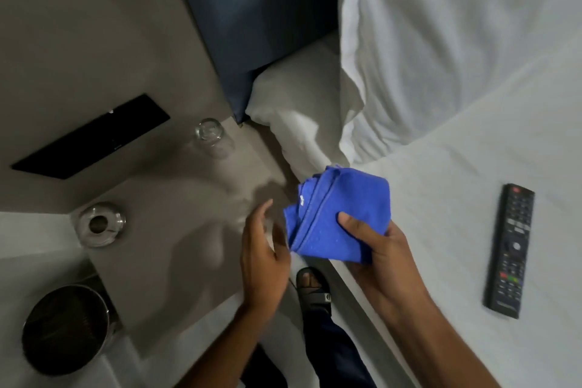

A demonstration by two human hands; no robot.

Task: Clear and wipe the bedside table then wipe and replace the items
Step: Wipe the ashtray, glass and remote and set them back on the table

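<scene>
Holding a blue cloth (337, 214) in right grip (374, 249), left (264, 249) wide; glass (212, 135), ashtray (100, 224) on table (176, 230).

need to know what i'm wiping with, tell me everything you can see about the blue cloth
The blue cloth is a bright blue, soft-looking, microfibre-like fabric, folded into a thick pad with a stitched hem running down its left side and a small white tag near the upper left. It is held in the air over the edge of the bed, beside the bedside table. The right hand grips its lower right corner, thumb on top. The left hand is open just beside its left edge; contact cannot be told.
</scene>
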